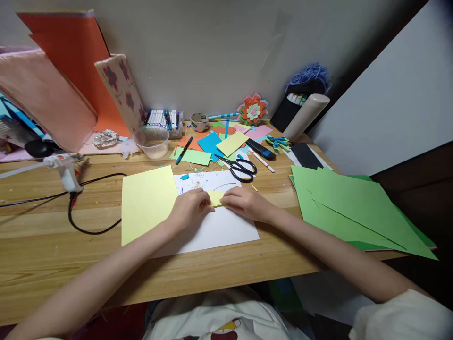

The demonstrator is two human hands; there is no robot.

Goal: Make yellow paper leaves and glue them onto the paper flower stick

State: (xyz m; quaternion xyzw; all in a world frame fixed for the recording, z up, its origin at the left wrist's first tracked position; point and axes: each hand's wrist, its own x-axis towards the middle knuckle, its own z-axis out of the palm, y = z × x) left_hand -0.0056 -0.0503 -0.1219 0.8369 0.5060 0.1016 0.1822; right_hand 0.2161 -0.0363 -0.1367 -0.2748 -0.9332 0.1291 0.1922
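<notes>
Between my two hands is a small strip of yellow paper [215,198], held over a white sheet [226,226]. My left hand [191,208] pinches its left end, fingers curled. At the other end, my right hand [244,202] grips the strip between thumb and fingertips. Parts of the strip are hidden under the fingers. A large yellow sheet [148,200] lies left of my left hand, overlapping the white one. Just beyond my right hand rest black-handled scissors [242,169], blades pointing left. Coloured specks mark the white sheet's far part.
Coloured paper pieces [210,143], a marker [184,150] and a box cutter [261,149] lie behind the scissors. Green sheets [354,203] overhang the right front edge. At left are a glue gun [67,172] with its cable and a plastic tub [152,143]. A layered paper flower [253,109] leans on the wall.
</notes>
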